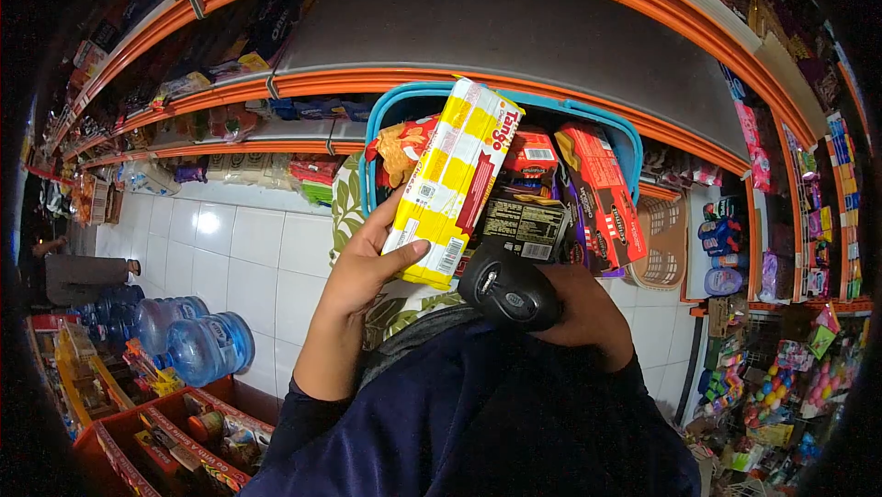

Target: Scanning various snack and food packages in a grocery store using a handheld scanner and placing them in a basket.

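My left hand (365, 263) grips the lower end of a yellow and white Tango wafer pack (448, 187), its thumb near the printed barcode. Held in my right hand (586, 311) is a black handheld barcode scanner (510, 290), its head turned towards the lower end of the pack. Beyond both hands is a blue plastic basket (637, 152) filled with snack packs. Among them are a red Selamat wafer pack (610, 201), a black box with printed text (525, 228) and a red pack with a chicken picture (400, 152).
Orange-edged store shelves (496, 80) curve across the front, bearing packaged snacks at the left. A tan plastic basket (661, 242) is right of the blue one. Large blue water bottles (210, 349) lie on the tiled floor at left, near a red display rack (172, 428). Goods hang at the right.
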### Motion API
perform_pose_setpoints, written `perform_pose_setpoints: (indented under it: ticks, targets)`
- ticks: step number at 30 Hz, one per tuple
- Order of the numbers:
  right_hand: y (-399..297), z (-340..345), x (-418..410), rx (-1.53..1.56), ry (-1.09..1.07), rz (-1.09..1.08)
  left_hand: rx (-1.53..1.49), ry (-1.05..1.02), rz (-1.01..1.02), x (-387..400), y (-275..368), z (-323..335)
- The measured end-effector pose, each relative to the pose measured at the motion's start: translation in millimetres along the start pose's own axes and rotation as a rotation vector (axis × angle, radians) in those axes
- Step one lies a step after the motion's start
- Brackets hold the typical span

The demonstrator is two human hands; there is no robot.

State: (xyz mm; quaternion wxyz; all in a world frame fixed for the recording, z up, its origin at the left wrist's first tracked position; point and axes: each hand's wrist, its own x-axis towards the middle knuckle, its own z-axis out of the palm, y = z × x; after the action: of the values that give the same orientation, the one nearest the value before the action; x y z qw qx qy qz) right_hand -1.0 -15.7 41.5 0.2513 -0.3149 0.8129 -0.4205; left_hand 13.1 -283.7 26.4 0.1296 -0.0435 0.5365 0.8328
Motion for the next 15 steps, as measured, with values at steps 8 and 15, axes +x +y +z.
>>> perform_pose_setpoints:
  ticks: [8, 15]
  targets:
    - [24, 31, -8, 0.246, 0.484, 0.132, 0.147, 0.082, 0.113, -4, -8, 22]
    - [5, 57, 17, 0.945, 0.762, -0.066, 0.716, -0.177, 0.496, -1, -36, 60]
